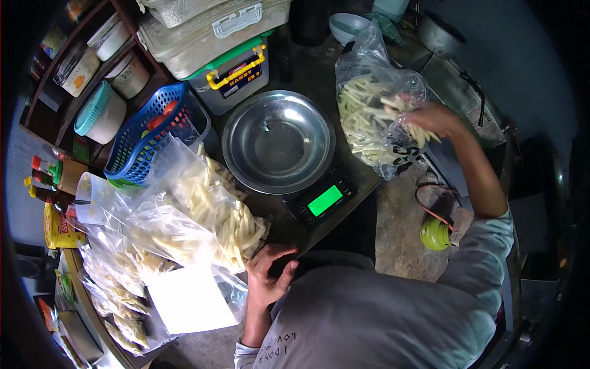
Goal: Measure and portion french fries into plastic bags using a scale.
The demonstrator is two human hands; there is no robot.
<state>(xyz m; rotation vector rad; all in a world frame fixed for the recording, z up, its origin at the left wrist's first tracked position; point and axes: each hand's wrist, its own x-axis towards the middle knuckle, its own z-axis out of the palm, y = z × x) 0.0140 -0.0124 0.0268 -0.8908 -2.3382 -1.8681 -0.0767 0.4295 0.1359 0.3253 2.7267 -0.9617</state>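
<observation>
My right hand (pixel 426 121) is at the mouth of a large clear plastic bag (pixel 364 120) of pale cut potato sticks, holding a bunch of potato sticks (pixel 421 134) that poke out below its fingers. My left hand (pixel 271 274) rests at the table's near edge, thumb and fingers apart, beside a filled clear bag (pixel 235 230) of the same sticks. Between the hands, a steel bowl (pixel 279 143) with only tiny scraps in it sits on a black digital scale (pixel 322 200) with a lit green display. Several smaller filled bags (pixel 124 295) lie at the lower left.
A blue plastic basket (pixel 145 133) with tomatoes stands left of the bowl. Lidded storage boxes (pixel 216 41) are stacked behind it. Jars fill a wooden shelf (pixel 55 110) at the left. A metal stove (pixel 465 97) is at the right, above a small green gas cylinder (pixel 434 234).
</observation>
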